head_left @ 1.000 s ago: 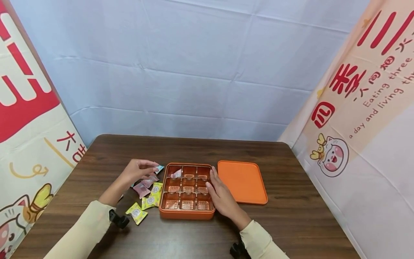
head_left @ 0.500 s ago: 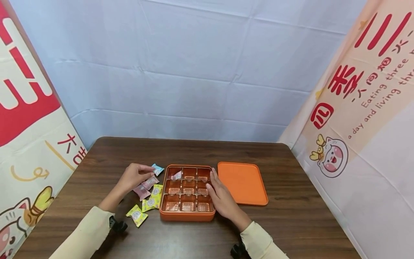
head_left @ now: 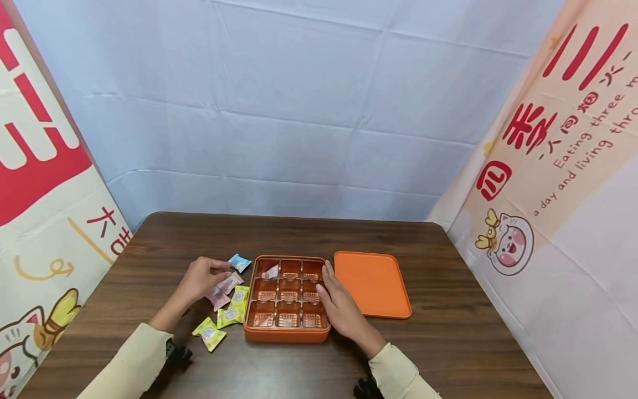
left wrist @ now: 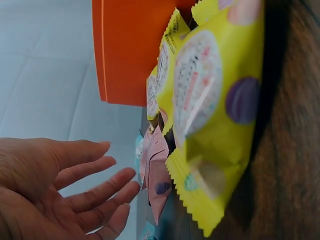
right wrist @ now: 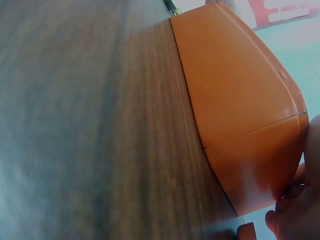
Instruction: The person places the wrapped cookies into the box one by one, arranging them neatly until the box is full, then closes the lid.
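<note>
An orange box [head_left: 287, 335] sits on the dark wood counter [head_left: 448, 343], fitted with a shiny copper-coloured tray [head_left: 289, 300] divided into nine compartments, three rows of three. In the back left compartment lies a pale pink-and-white packet [head_left: 271, 271], tilted, its upper part showing against the compartment wall. The orange lid [head_left: 371, 284] lies flat on the counter just to the right of the box

The right hand [head_left: 340, 303] rests against the right side of the box, fingers extended along the rim and thumb apart from them, steadying rather than gripping. The left hand [head_left: 200, 277] is over the loose packets left of the box; in the left wrist view its fingers [left wrist: 107, 187] are spread and relaxed, holding nothing. Whether a fingertip touches the blue packet [head_left: 240, 262] I cannot tell

Beneath and beside that hand lie two pink packets [head_left: 230, 282], partly overlapped by it in the head view. Two yellow packets [head_left: 239, 295] lie by the left wall of the box, and a third yellow packet [head_left: 209, 334] lies apart, nearer the person
</note>
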Motion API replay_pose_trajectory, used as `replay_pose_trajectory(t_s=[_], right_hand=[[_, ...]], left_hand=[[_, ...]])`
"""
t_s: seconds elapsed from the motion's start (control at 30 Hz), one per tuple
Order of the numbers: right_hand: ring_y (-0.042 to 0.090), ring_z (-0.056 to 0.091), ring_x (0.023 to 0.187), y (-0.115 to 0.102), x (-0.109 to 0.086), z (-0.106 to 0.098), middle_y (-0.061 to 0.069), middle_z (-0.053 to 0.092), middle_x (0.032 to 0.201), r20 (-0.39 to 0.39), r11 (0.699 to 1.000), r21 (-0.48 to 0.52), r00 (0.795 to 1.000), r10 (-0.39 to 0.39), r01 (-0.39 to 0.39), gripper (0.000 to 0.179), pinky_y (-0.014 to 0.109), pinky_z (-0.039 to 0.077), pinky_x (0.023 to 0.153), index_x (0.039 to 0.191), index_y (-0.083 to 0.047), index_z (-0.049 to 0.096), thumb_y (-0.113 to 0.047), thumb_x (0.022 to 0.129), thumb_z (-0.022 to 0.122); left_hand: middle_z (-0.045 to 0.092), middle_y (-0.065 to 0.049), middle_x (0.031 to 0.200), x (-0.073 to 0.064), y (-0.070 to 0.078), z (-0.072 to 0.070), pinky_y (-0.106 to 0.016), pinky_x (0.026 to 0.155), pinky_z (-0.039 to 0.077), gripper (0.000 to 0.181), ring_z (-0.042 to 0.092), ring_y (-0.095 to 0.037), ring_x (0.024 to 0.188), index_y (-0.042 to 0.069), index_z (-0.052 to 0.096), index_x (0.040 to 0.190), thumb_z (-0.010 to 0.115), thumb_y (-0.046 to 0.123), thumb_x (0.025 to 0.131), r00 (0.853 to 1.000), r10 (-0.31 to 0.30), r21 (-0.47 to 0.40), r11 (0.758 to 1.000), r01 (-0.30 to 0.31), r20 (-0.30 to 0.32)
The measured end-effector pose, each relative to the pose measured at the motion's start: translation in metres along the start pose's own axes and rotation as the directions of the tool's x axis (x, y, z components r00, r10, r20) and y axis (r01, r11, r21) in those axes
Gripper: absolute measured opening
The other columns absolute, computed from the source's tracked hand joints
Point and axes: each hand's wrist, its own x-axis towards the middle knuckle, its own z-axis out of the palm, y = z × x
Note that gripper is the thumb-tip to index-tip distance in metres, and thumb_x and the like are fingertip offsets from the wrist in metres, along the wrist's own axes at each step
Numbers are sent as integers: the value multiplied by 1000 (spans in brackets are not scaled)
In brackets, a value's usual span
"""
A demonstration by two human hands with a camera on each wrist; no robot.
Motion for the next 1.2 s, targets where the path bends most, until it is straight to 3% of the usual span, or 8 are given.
replay_pose_trajectory(t_s=[0.33, 0.63, 0.83, 1.2], right_hand=[[23, 18, 152, 0, 0, 1, -3, 4, 169, 0, 1000, 8, 1000, 2, -2, 60, 52, 24, 121, 161, -7, 19, -35, 112, 40], [26, 19, 152, -2, -2, 1, -1, 4, 169, 4, 1000, 8, 1000, -9, 9, 61, 54, 24, 120, 161, -6, 19, -38, 112, 37], [22, 18, 152, 1, -2, 0, -4, 3, 168, -3, 1000, 18, 1000, 1, -1, 60, 52, 24, 121, 161, -7, 19, -35, 112, 39], [22, 18, 152, 0, -2, 1, -4, 4, 168, -1, 1000, 17, 1000, -2, 2, 60, 51, 24, 121, 161, -7, 20, -36, 112, 38]], left_hand=[[76, -14, 93, -3, -1, 4, -27, 56, 52, 24, 65, -16, 72, -5, 76, 111, 74, -4, 87, 1000, 11, 59, 998, -11, 8], [75, -18, 95, -2, -3, 8, -33, 64, 59, 30, 71, -22, 79, -8, 73, 115, 75, -8, 85, 1000, 24, 38, 999, -25, 18], [75, -18, 97, 0, -2, 12, -26, 58, 56, 30, 68, -17, 74, -7, 73, 117, 76, -2, 87, 999, 30, 20, 999, -31, 34], [75, -13, 93, 0, 0, 15, -29, 59, 56, 29, 65, -16, 73, -6, 74, 115, 76, -4, 87, 1000, 14, 74, 997, -16, 26]])
